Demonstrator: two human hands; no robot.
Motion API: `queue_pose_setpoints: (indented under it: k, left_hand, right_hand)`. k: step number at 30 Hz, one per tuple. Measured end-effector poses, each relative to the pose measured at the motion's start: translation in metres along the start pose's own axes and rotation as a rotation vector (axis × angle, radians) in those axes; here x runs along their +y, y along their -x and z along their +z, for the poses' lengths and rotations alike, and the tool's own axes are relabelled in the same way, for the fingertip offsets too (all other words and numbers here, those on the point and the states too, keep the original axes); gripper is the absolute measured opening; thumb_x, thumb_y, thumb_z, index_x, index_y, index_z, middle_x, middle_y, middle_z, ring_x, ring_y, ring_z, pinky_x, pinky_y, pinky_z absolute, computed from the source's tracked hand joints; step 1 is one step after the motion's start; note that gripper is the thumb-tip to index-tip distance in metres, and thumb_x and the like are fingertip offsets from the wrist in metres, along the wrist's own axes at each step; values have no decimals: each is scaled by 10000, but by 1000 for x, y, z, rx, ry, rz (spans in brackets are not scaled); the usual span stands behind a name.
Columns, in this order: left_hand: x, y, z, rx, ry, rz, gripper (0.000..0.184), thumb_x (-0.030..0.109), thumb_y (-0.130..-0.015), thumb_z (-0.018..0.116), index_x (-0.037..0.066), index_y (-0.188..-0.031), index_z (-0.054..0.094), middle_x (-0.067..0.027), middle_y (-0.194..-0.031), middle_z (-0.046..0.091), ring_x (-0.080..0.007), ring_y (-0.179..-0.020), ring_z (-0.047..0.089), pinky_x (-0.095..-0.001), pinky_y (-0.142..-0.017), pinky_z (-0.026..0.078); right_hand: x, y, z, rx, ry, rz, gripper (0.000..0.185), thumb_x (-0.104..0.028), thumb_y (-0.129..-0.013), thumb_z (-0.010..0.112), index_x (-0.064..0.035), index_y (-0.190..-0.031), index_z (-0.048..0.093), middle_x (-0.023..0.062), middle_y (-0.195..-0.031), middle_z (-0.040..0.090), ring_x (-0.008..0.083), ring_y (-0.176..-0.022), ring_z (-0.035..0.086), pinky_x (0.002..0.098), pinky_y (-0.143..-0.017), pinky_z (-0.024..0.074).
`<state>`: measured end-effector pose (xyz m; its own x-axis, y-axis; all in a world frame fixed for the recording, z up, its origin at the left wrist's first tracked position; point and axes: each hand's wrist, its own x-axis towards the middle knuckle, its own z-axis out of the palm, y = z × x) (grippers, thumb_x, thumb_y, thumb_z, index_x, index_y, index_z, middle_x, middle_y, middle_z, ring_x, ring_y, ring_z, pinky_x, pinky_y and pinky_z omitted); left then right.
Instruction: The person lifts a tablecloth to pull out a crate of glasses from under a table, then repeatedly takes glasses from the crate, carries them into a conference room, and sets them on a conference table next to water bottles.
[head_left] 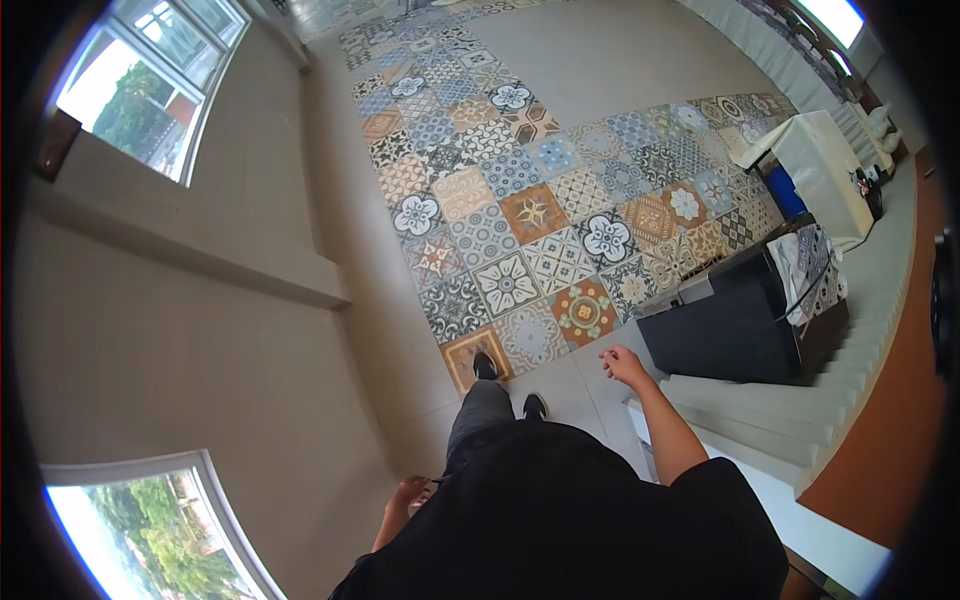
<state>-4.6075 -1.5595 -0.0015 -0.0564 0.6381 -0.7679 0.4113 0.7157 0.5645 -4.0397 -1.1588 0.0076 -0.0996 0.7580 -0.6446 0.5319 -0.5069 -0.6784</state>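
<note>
Right hand [624, 366] loosely curled, free, near angular black box [715, 330]; left hand [411, 491] beside cloth shirt [560, 510], grip unclear; patterned square tiles [504, 286].

The floor [630, 50] is laid partly with plain, pale tiles and partly with a broad band of patterned tiles [533, 212]. One shoe [485, 366] is seen at a brown-bordered tile, the other [535, 407] over plain tiles. A black box [710, 335] is set at the band's edge, and its top is partly covered by a patterned cloth [803, 270]. Beyond it, a table [815, 165] is draped in pale fabric; small dark items [868, 188], too small to be identified, are borne on it.
</note>
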Motion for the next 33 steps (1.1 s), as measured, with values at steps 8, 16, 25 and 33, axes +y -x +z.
queue_pose_setpoints:
  k: [8,16,25,33]
  left_hand:
    - [189,-113,-173,52,-183,114,312,293,-1049,558,119,-1282,672,-68,-864,693,-175,-648,605,-339,-541,482]
    - [398,-522,-358,102,-240,0,234,244,-1013,586,100,-1131,728,-68,-734,710,-193,-635,703,-360,-605,574]
    - [796,-706,-380,135,-361,498,241,227,-1017,575,122,-1203,686,-107,-828,738,-216,-681,714,-377,-645,565]
    - [794,-819,-359,-391,-337,-128,342,307,-1028,614,93,-1285,686,-114,-962,781,-212,-791,757,-373,-704,620]
  right_hand:
    - [-105,-137,-14,61,105,20,242,-225,-1054,554,-43,-1104,704,61,-826,723,137,-636,679,300,-586,544]
    - [-102,-179,-30,121,-77,437,254,-263,-1035,567,-69,-1111,713,98,-885,741,199,-687,717,356,-615,598]
    - [-121,-300,-66,-27,-156,712,271,-249,-1048,506,-104,-1168,700,98,-965,772,256,-738,757,386,-635,621]
    - [-215,-534,-231,-8,-92,358,234,-241,-1005,621,-37,-1067,720,132,-853,741,233,-679,737,398,-608,609]
